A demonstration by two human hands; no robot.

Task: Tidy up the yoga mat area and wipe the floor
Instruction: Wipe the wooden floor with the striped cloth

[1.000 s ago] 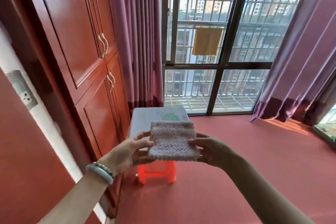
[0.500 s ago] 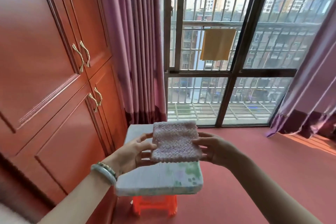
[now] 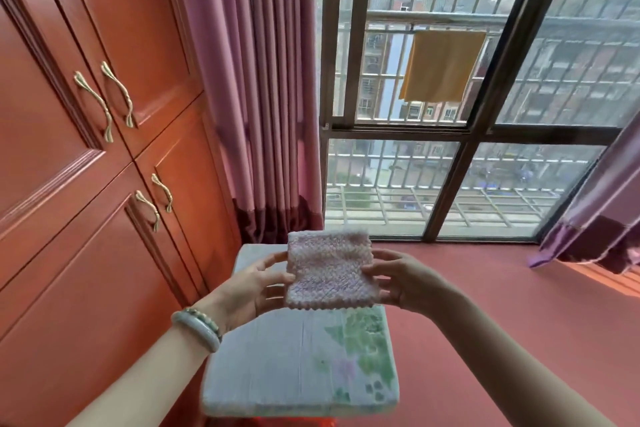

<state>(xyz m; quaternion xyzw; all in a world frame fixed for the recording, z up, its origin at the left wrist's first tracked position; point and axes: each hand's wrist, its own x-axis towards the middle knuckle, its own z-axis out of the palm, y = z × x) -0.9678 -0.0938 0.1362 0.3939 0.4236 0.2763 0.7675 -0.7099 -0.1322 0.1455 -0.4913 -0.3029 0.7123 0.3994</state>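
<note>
A folded pale pink textured cloth (image 3: 329, 270) is held flat in the air between both hands. My left hand (image 3: 256, 288) pinches its left edge, thumb on top; a pale bangle sits on that wrist. My right hand (image 3: 405, 279) pinches the right edge. Directly below lies a folded white mat (image 3: 301, 364) with a green floral print, resting on an orange stool (image 3: 294, 422) of which only a sliver shows. The red floor (image 3: 502, 322) spreads to the right.
A red wooden wardrobe (image 3: 86, 184) with brass handles fills the left side. Pink curtains (image 3: 259, 97) hang beside a barred window (image 3: 467, 114), where a yellow cloth (image 3: 443, 66) hangs outside. Another curtain (image 3: 595, 218) drapes at the right.
The view has closed in on the stool and mat, which now lie right under my hands. Both hands keep holding the cloth in the same way.
</note>
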